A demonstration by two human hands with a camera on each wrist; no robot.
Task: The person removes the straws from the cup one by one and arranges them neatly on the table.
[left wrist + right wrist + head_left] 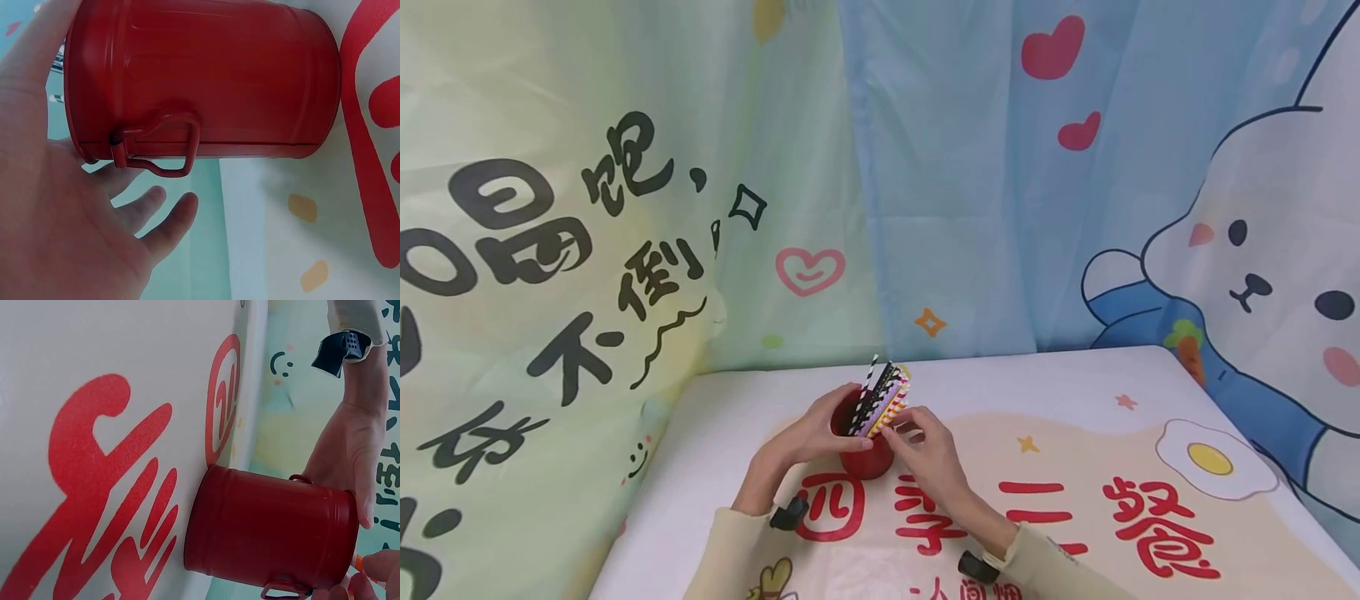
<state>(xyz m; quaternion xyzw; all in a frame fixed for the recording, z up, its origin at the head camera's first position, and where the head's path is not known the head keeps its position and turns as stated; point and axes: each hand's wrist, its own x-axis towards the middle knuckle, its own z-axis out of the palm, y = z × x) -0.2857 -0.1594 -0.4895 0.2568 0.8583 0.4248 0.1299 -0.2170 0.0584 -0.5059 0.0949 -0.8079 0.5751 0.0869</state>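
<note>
apparently to steady it, the left hand (pixel 814 429) curls loosely round the rim of the red metal pail (pixel 867 464) on the surface (pixel 1000 387), some fingers spread apart; the right hand's (pixel 931 454) thumb and fingers pinch patterned paper straws (pixel 880 402) leaning rightward inside, seemingly to control them.

Head view from above, looking forward and down over the white, red-lettered table (pixel 1037 387), farthest back, both wrist views close, turned sideways, sharing the red cylindrical metal bucket (pixel 219 72).
</note>
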